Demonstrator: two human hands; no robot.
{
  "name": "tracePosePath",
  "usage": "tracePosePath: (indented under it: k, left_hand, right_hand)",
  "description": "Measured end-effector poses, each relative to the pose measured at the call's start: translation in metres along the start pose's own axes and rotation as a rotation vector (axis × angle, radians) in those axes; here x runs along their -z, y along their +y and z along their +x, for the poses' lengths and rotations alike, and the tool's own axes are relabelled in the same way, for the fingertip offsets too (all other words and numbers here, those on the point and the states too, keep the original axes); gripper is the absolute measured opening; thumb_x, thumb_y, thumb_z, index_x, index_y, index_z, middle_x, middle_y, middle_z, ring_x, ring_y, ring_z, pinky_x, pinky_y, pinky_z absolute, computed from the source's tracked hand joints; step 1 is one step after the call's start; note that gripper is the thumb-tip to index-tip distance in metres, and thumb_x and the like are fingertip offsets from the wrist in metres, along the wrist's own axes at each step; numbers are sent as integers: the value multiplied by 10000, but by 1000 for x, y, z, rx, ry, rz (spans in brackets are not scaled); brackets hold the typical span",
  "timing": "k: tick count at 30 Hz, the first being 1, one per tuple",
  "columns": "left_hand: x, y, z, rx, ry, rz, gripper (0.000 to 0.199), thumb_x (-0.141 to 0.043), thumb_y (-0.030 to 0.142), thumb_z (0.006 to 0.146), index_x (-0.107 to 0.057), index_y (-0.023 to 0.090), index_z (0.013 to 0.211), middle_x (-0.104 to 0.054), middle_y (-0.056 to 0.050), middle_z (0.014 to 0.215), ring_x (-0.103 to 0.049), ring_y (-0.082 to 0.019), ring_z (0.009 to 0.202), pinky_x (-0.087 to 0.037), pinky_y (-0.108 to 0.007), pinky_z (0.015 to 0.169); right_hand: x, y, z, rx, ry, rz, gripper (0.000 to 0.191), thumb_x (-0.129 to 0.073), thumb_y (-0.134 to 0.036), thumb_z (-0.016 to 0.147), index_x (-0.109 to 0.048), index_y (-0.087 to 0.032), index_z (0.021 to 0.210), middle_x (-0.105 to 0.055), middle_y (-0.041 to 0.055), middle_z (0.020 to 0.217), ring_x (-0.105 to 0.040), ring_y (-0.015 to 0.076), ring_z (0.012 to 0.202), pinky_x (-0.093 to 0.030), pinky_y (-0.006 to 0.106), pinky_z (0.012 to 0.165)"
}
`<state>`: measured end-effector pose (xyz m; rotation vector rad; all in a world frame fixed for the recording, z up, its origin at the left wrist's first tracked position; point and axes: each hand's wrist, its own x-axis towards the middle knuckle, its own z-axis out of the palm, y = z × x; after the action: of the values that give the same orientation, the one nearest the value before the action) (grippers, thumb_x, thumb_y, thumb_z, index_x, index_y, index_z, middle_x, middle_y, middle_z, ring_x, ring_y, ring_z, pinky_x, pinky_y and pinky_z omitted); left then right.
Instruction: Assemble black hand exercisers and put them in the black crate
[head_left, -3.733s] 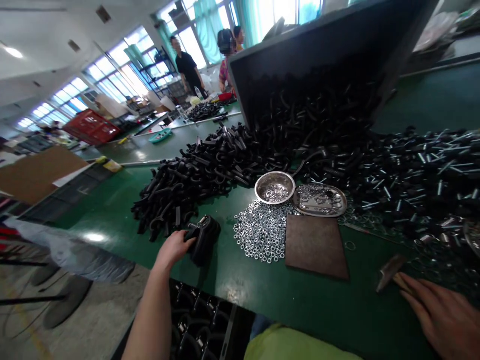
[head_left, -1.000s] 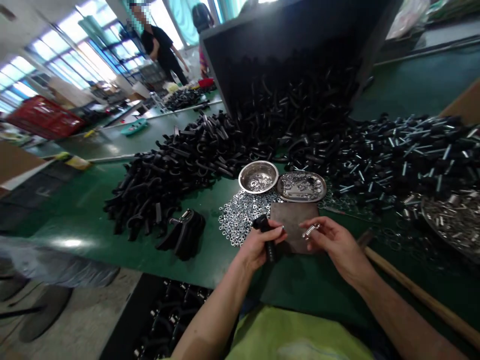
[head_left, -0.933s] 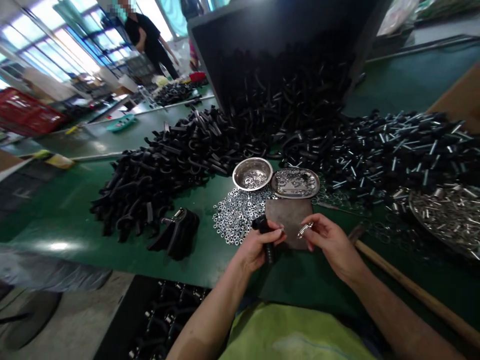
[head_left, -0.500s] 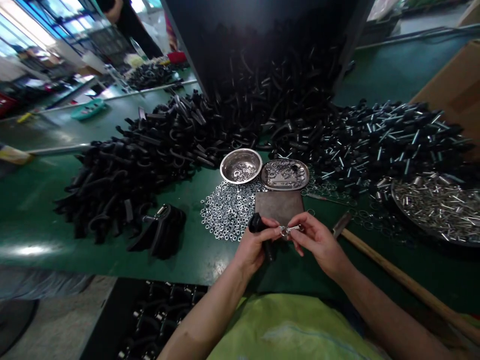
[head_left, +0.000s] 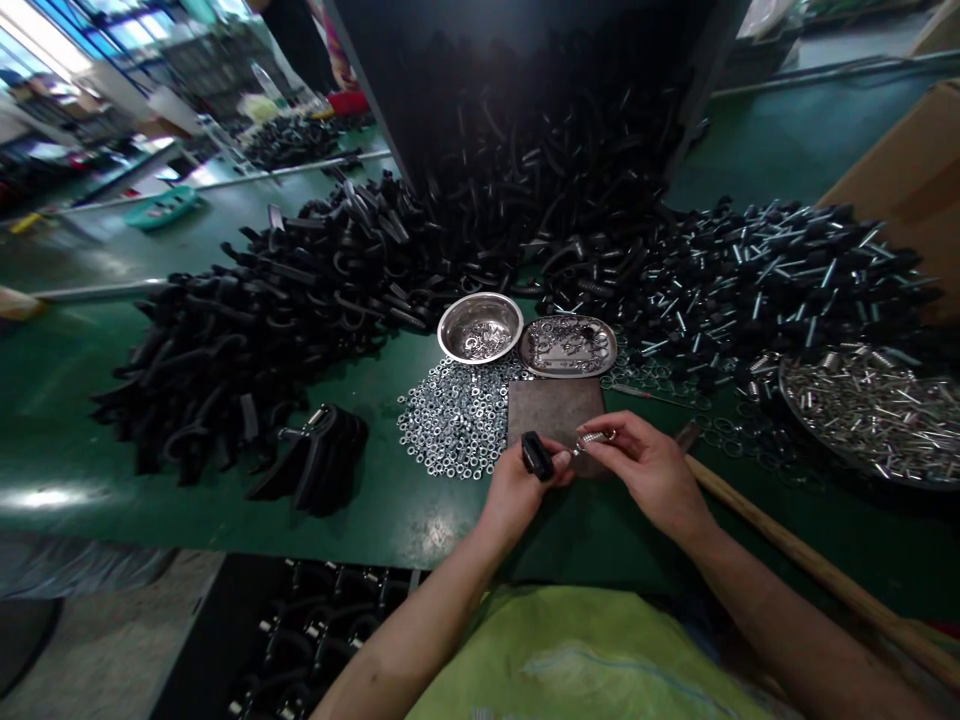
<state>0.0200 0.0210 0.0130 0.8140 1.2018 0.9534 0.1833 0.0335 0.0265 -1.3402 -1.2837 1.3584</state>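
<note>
My left hand (head_left: pixel 519 482) is closed around a black plastic part (head_left: pixel 536 456), its thumb and finger near a small metal piece. Between the thumb and fingers of my right hand (head_left: pixel 651 470) is a small metal spring (head_left: pixel 596 438), close to my left fingertips. Both hands are over the near edge of a flat metal plate (head_left: pixel 555 408). Left of the plate lies a heap of nuts (head_left: pixel 454 420). Behind it stand a round metal bowl (head_left: pixel 480 328) and an oval metal tray (head_left: pixel 568 346) with small rings and parts.
Black parts (head_left: pixel 225 350) are heaped at the left and back. Black-headed bolts (head_left: pixel 787 270) lie at the right, beside a container of metal pins (head_left: pixel 877 420). A wooden-handled hammer (head_left: pixel 810 550) lies at the right. A person (head_left: pixel 300 45) is at the back left.
The black part in my left hand has turned so its end faces up. The spring has tilted and moved slightly up and right. The camera view has shifted slightly.
</note>
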Motion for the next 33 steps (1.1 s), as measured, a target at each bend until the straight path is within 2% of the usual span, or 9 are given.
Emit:
tracePosePath:
  k: [3,6,13,19,22,25,29,31,33]
  left_hand:
    - [-7,-9,3,247,-81,-177,317,-752,376,657,-552,158,773,-477,56,562,-375,-46,420,-301,-177,413]
    - [-15,-14,5,356,-149,-298,350,-784,336,614,-520,157,759,-387,82,545,-299,-25,434,-230,-147,400]
    - [-24,-14,1,294,-210,-193,300,-746,302,618,-528,160,766,-351,83,557,-283,-36,460,-215,-172,425]
    - [-13,-1,-7,152,-287,281,347,-747,350,618,-599,156,865,-506,32,664,-415,-90,579,-301,-205,498]
    - [-7,0,-13,261,-378,261,354,-721,390,647,-552,164,860,-452,54,597,-368,-76,515,-264,-197,458]
    - [-1,-4,-17,433,-453,-10,388,-687,455,674,-446,197,835,-339,95,548,-255,-46,444,-172,-168,410]
    - [6,-7,-16,368,-346,-145,389,-666,483,712,-427,204,839,-424,71,608,-310,-41,445,-186,-151,389]
    - [8,-6,-12,295,-268,-121,372,-662,487,726,-468,188,832,-489,41,657,-393,-51,480,-268,-156,406]
    - [8,-4,-7,244,-196,-109,377,-666,497,727,-518,168,836,-540,7,720,-474,-71,553,-347,-167,455]
  right_hand:
    - [5,-8,-3,68,14,-73,187,-660,-311,776,-645,-206,930,-696,35,907,-664,186,836,-517,304,737]
    - [5,-15,-8,133,19,-115,159,-639,-294,795,-648,-216,933,-697,33,926,-669,186,834,-529,308,737]
    - [0,-20,-12,336,-36,-437,151,-578,-146,808,-658,-223,910,-689,17,912,-635,171,874,-475,304,800]
    - [1,1,-9,154,-68,-366,98,-569,-171,813,-620,-205,889,-668,3,851,-628,154,802,-470,277,752]
    - [10,11,-1,85,-177,-296,143,-563,-241,836,-613,-202,964,-670,6,854,-633,155,786,-481,277,730]
    - [31,20,16,159,-192,-478,123,-536,-249,855,-634,-205,917,-669,26,877,-612,173,836,-470,314,779]
    - [59,38,39,253,-44,-947,56,-584,-170,795,-630,-200,785,-629,78,916,-528,234,955,-442,384,825]
    - [64,43,44,247,-59,-994,60,-575,-162,795,-610,-198,762,-611,82,919,-513,238,964,-443,387,813]
    - [61,42,42,244,-73,-880,63,-545,-185,820,-576,-196,767,-608,73,931,-521,224,964,-438,387,828]
